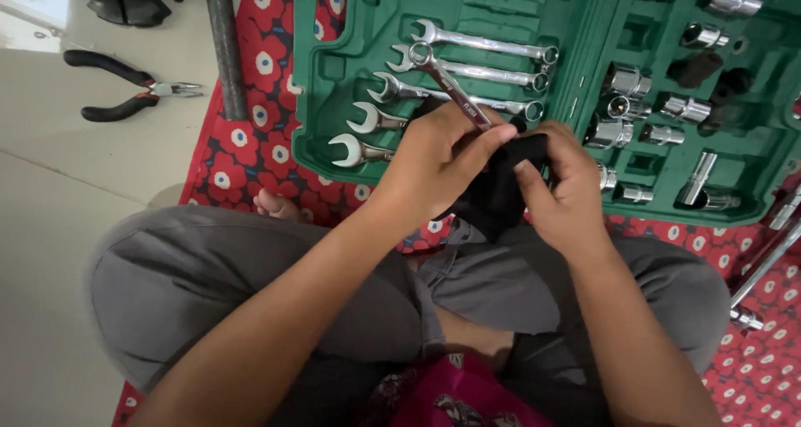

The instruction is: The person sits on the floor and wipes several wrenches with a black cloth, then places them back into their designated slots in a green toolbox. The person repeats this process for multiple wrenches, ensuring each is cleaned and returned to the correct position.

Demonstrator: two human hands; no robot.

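Hands are meeting over the near edge of a green tool case (pixel 334 76) that is lying open on a red flowered mat (pixel 250 143). The left hand (pixel 438 156) is pinching the shank of a silver combination wrench (pixel 446 80), its thumb and fingers pressed together around the lower end, and the wrench is slanting up toward 11 o'clock, its ring end hanging over the row of spanners (pixel 467 68) that are sitting in the case's left half. The right hand (pixel 567 189) is closing its grip on a black cloth (pixel 501 185), thumb on top and fingers curled beneath — the cloth is bunching between both hands, wrapping the wrench's lower end so that tip is hidden. Chrome sockets (pixel 659 110) are filling the slots of the case's right half, at 2 o'clock from the hands. At 10 o'clock, well apart from the mat, black-handled pliers (pixel 125 89) are lying on the pale floor (pixel 58 185), jaws pointing toward 3 o'clock. A dark metal bar (pixel 224 43) is lying along the mat's left edge, just beside the case. At 4 o'clock, chrome extension rods (pixel 763 260) are lying slantwise on the mat. The person is sitting cross-legged in grey trousers (pixel 183 285) — bare toes (pixel 275 203) are peeking out at the mat's edge, near the left forearm.
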